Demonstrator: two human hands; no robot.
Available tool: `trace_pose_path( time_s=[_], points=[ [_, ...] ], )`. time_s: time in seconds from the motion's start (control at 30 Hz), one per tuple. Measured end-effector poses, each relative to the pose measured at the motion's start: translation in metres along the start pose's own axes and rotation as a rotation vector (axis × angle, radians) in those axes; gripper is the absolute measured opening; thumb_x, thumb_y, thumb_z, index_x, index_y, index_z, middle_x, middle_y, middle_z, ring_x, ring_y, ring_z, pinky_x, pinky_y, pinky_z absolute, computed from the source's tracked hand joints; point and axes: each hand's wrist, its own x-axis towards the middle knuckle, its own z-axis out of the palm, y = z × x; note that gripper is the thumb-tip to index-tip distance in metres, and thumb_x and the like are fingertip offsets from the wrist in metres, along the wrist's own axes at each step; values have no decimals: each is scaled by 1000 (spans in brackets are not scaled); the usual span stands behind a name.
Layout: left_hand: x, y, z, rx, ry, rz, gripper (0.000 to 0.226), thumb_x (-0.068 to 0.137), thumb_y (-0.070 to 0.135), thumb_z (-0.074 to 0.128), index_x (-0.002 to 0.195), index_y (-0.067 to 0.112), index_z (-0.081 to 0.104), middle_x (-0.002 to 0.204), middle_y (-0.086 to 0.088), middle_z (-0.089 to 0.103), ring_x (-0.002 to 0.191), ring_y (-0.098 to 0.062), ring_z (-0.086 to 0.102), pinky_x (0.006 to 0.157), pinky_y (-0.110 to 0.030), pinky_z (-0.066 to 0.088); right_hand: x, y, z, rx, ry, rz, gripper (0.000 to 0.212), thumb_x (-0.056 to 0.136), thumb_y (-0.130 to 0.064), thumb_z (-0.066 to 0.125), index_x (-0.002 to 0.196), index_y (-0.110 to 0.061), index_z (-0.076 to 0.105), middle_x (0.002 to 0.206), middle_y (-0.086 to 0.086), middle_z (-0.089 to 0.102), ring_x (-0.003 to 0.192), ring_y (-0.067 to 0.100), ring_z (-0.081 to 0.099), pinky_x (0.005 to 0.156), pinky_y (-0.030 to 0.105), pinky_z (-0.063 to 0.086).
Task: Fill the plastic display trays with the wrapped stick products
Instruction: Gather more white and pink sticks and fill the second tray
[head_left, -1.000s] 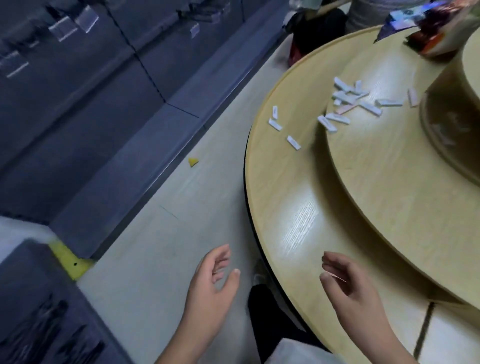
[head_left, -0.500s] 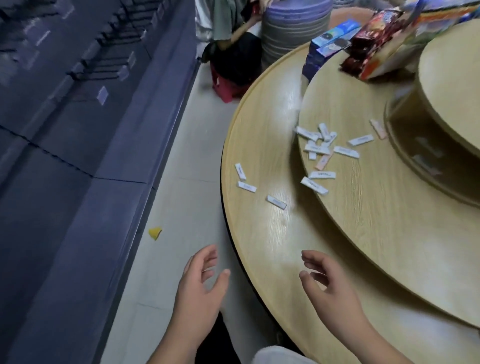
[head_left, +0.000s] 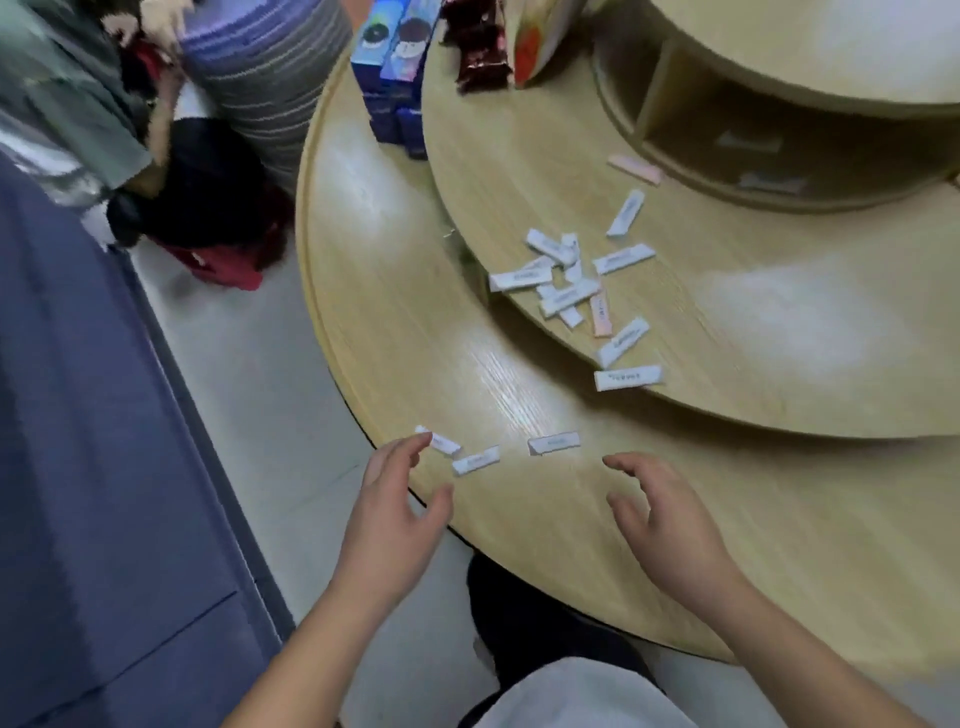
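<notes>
Three white wrapped sticks lie on the lowest wooden tier (head_left: 395, 322) near its front edge: one (head_left: 439, 440) at my left fingertips, one (head_left: 475, 460) just right of it, one (head_left: 554, 442) further right. A scattered pile of several white sticks (head_left: 563, 280) with a pink one (head_left: 600, 313) rests on the middle tier (head_left: 779, 322). My left hand (head_left: 397, 514) is open, fingers spread, its index tip beside the leftmost stick. My right hand (head_left: 670, 519) hovers open over the lowest tier, holding nothing. No plastic display tray is visible.
Blue product boxes (head_left: 395, 62) and dark red packets (head_left: 480, 47) stand at the back of the tiers. A top tier with open cubbies (head_left: 737, 130) sits at the right. A stack of grey trays or plates (head_left: 270, 73) and another person's dark clothing (head_left: 208, 197) are on the floor side, left.
The view has swung closer to the table. Both hands have moved forward over the lowest tier, and my left fingertips now reach the three loose sticks.
</notes>
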Motion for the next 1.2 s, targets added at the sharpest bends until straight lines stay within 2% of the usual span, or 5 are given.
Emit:
trace_pose_path(
  time_s=[0.37,0.57,0.73,1.0,1.2],
  points=[
    [142,-54,11,530,-421,381,55,85,13,72,138,13,57,139,-3,50,129,-22,48,103,-30,42,73,4,64,-340,0,-114,46,73,-4,77,117,-15,69,122,3,65,114,27,61,96,42,51],
    [181,-84,18,768,-587,509,41,71,16,82,110,9,71,120,-11,63,103,-33,62,82,-42,53,95,9,98,-438,65,-207,36,92,-24,43,109,-13,72,116,7,67,105,31,65,88,41,52],
    [202,-101,29,716,-639,665,30,66,17,87,91,14,72,98,-6,63,81,-27,61,66,-36,51,103,23,109,-532,93,-130,24,75,-16,82,98,-16,74,105,4,69,92,28,67,81,37,52],
    [222,-81,17,702,-762,731,17,95,33,59,100,16,58,97,0,60,87,-23,60,74,-34,45,75,-6,148,-633,148,-187,14,89,-14,54,101,-13,60,110,11,66,99,29,65,91,36,45],
    [239,-19,-17,377,-614,777,29,88,13,65,102,26,43,79,3,62,60,-21,59,51,-28,38,82,-34,196,-602,-14,-460,13,101,-19,50,100,-21,63,135,4,58,128,28,51,112,47,35]
  ],
)
